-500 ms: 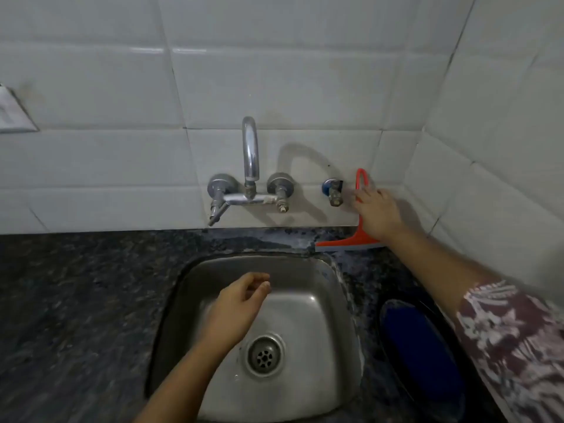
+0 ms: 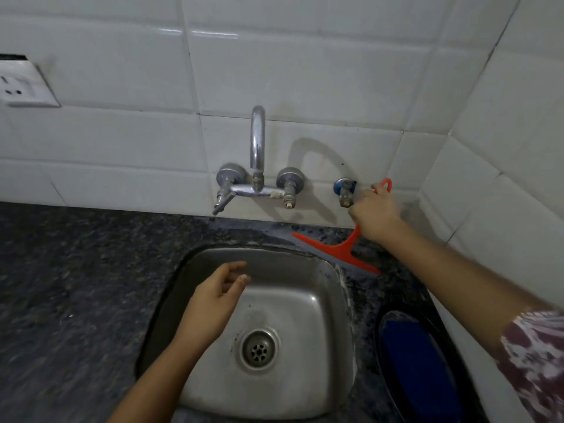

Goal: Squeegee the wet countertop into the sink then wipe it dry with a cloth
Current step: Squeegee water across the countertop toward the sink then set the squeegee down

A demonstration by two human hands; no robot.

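One squeegee (image 2: 341,250), one sink (image 2: 328,303), two hands.
The right hand (image 2: 377,213) had its grip wrapped around the squeegee's handle, blade below on the surface (image 2: 76,285); the left hand (image 2: 213,303) hung loosely spread, empty.

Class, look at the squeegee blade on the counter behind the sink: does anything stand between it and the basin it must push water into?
Nothing visible does. The squeegee, held by the right hand, has its blade right at the sink rim's back right corner. The left hand hovers over the basin, away from the blade.
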